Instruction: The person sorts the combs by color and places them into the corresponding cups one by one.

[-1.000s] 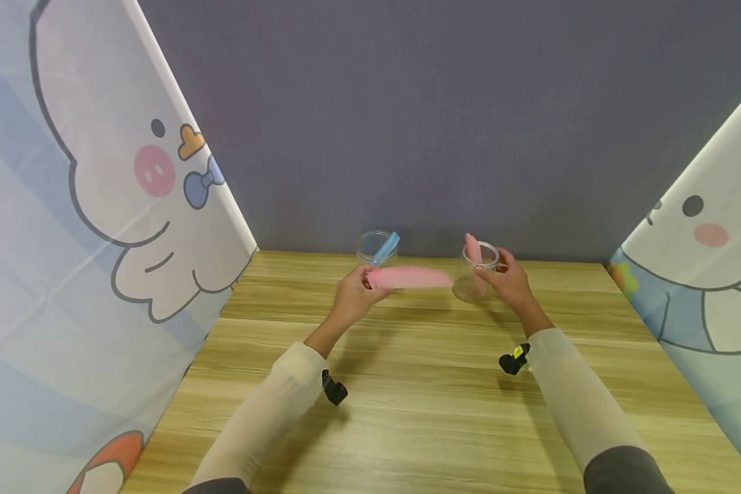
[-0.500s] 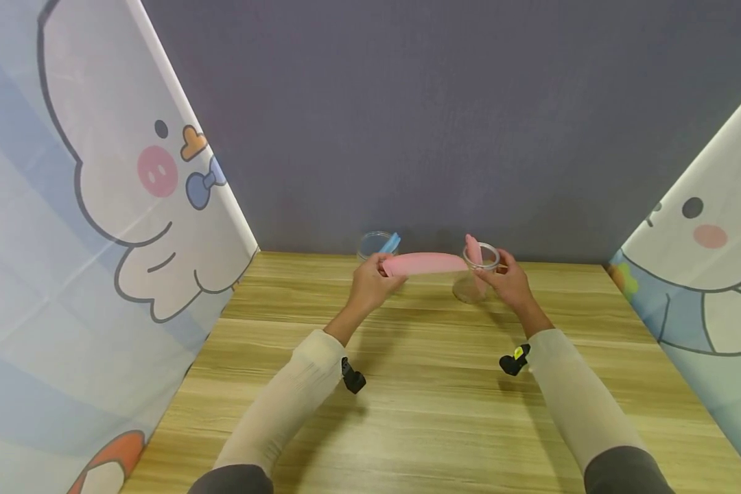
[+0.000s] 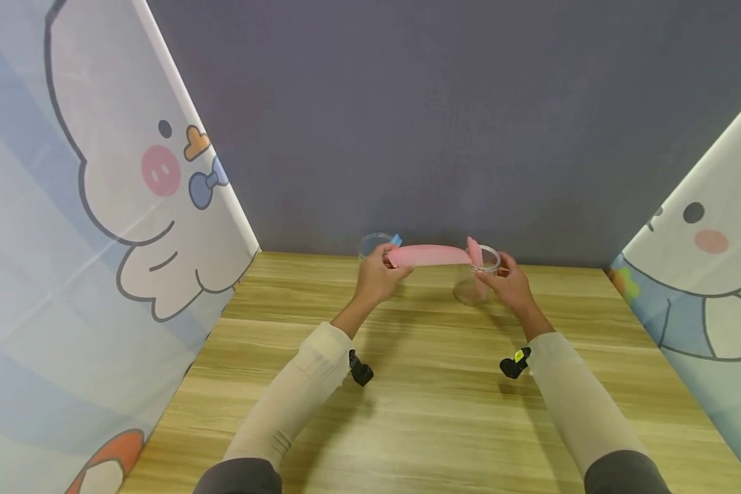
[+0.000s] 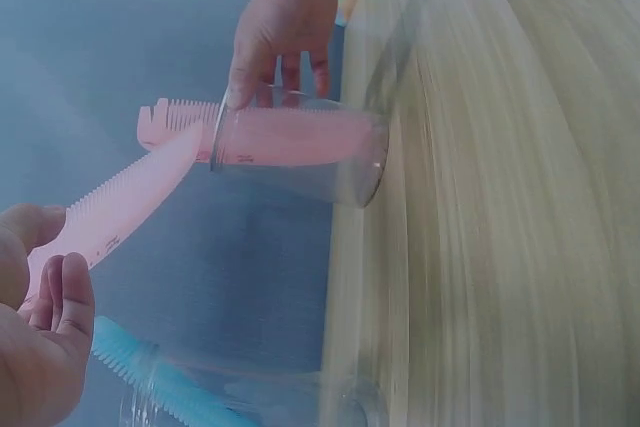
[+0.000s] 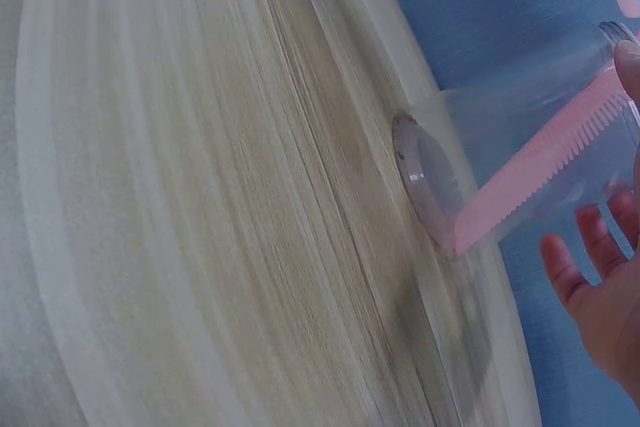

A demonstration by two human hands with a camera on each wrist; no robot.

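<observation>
My left hand (image 3: pixel 377 278) pinches one end of a pink comb (image 3: pixel 429 255), held level above the table. Its free tip is at the mouth of a clear jar (image 4: pixel 300 184) in the left wrist view; whether it touches the rim I cannot tell. A second pink comb (image 5: pixel 540 162) leans inside that jar, its end sticking out past the rim. My right hand (image 3: pixel 511 285) grips the same jar near the top, thumb at the rim. Behind my left hand stands another clear jar (image 3: pixel 373 240) with a blue comb (image 4: pixel 170 377) in it, partly hidden.
The wood-grain table (image 3: pixel 438 398) ends at a dark grey panel (image 3: pixel 432 123) just behind the jars. Cartoon-printed cloths (image 3: pixel 99 274) hang at the left and right sides. A small black camera (image 3: pixel 361 370) sits on each wrist.
My left hand has moved right and farther back, bringing the pink comb's tip over to the right jar's rim. My right hand and its jar have stayed in place.
</observation>
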